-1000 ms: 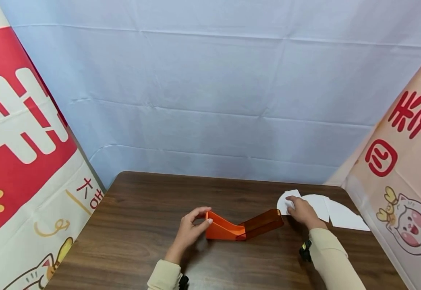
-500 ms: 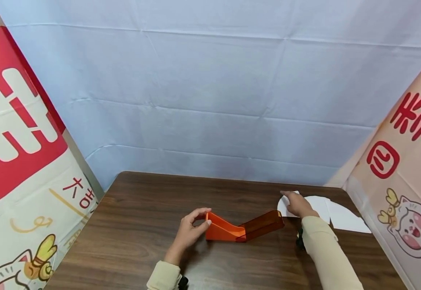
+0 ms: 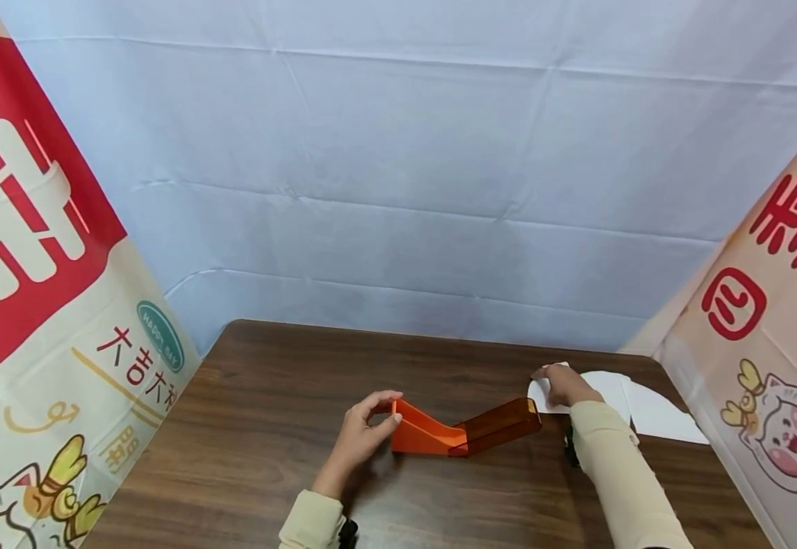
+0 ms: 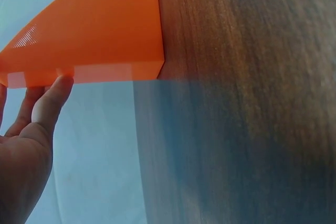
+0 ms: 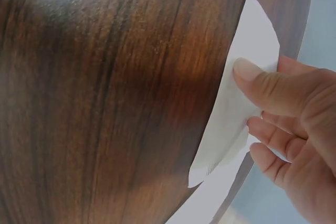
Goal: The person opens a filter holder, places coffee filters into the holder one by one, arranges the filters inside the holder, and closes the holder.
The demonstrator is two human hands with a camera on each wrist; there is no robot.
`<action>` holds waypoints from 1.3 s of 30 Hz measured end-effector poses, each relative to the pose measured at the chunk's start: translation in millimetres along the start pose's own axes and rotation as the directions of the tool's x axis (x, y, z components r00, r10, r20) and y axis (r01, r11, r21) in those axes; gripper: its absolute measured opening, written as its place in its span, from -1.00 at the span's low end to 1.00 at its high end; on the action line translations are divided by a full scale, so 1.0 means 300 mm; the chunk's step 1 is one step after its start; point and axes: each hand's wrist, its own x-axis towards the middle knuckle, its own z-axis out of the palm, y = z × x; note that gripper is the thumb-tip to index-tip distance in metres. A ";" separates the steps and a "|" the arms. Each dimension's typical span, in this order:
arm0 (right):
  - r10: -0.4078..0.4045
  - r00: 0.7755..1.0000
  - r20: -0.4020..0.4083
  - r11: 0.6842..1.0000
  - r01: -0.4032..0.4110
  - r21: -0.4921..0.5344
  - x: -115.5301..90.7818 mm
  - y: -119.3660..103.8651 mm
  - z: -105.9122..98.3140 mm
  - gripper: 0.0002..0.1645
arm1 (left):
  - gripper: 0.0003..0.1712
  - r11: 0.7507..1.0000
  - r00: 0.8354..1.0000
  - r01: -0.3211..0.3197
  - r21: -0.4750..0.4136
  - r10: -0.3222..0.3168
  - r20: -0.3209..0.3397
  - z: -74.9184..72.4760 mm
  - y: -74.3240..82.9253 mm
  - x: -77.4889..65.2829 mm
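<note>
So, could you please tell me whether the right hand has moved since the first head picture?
Yes: against the table in the head view, the right hand has shifted slightly leftward and toward the far edge.

The left banner (image 3: 34, 343) bears red 大吉大 (image 3: 136, 366), its last character cut off, and "HAPPY DAY" in a teal oval (image 3: 161, 335); the right banner (image 3: 755, 347), red 季 (image 3: 796, 221) and what looks like an outlined 四 (image 3: 734, 303).

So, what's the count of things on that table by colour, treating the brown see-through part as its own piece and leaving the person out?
Orange: 1 (open holder)
Brown see-through: 1 (flap)
White, visible: 3 (left piece, middle piece, right piece)
Total: 5
Whether any white pieces are stacked, I can't tell.
</note>
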 end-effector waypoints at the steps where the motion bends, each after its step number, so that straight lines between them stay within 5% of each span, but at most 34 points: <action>1: 0.008 1.000 -0.002 1.000 -0.008 0.009 0.000 -0.002 -0.001 -0.29 | -0.66 1.000 1.000 -0.006 0.002 0.006 -0.002 -0.001 0.002 0.001; 10: -0.126 0.984 -0.123 0.986 0.111 -0.123 -0.007 -0.008 0.000 -0.74 | -0.66 1.000 1.000 0.015 -0.009 -0.015 -0.001 -0.002 -0.001 0.003; 17: -0.071 0.997 -0.022 0.992 0.068 -0.103 -0.015 -0.017 0.003 -0.43 | -0.67 0.999 0.999 -0.027 0.021 0.028 -0.026 0.007 -0.091 -0.003; 24: -0.097 0.994 -0.059 0.991 0.091 -0.093 -0.004 -0.016 0.001 -0.62 | -0.66 0.998 0.998 -0.065 -0.010 0.065 -0.020 0.010 -0.131 -0.001; 32: -0.211 0.967 -0.143 0.975 0.197 -0.104 -0.012 0.004 0.007 -0.79 | -0.65 0.999 0.999 -0.041 0.005 0.041 -0.019 0.007 -0.099 0.006; 39: -0.141 0.960 -0.244 0.986 0.114 -0.121 -0.032 -0.031 -0.043 -0.93 | -0.66 1.000 1.000 -0.027 0.016 0.027 -0.001 -0.008 -0.004 0.012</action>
